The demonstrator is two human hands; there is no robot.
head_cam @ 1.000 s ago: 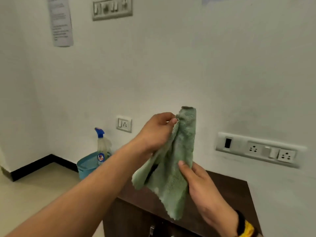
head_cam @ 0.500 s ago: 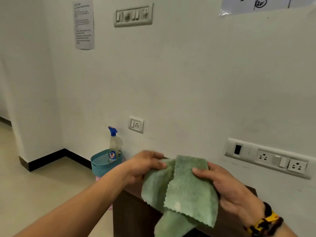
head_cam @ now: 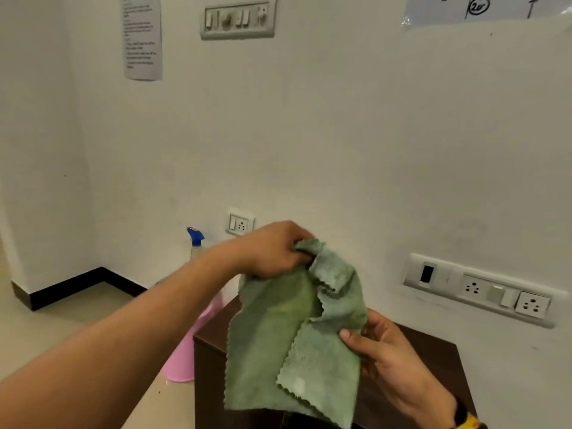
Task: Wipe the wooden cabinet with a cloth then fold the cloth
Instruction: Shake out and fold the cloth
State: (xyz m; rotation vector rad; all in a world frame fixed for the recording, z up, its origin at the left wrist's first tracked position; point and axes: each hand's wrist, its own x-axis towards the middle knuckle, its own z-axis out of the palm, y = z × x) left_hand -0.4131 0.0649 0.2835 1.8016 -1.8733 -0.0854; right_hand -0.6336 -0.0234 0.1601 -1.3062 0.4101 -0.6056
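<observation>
A green cloth (head_cam: 278, 342) with zigzag edges hangs in the air over the dark wooden cabinet (head_cam: 433, 351), partly doubled over itself. My left hand (head_cam: 272, 249) pinches its bunched top corner from the left. My right hand (head_cam: 387, 357) grips its right edge lower down, thumb on the front. The cloth hides most of the cabinet's top and front; only the left side and back right corner show.
A pink bin (head_cam: 185, 357) stands on the floor left of the cabinet, with a blue-capped spray bottle (head_cam: 195, 239) behind my left arm. Socket strips (head_cam: 479, 289) and a small socket (head_cam: 239, 225) sit on the white wall close behind.
My left hand has lifted its corner of the cloth up and to the right, while my right hand dropped lower along the right edge. The cloth now hangs longer and more open.
</observation>
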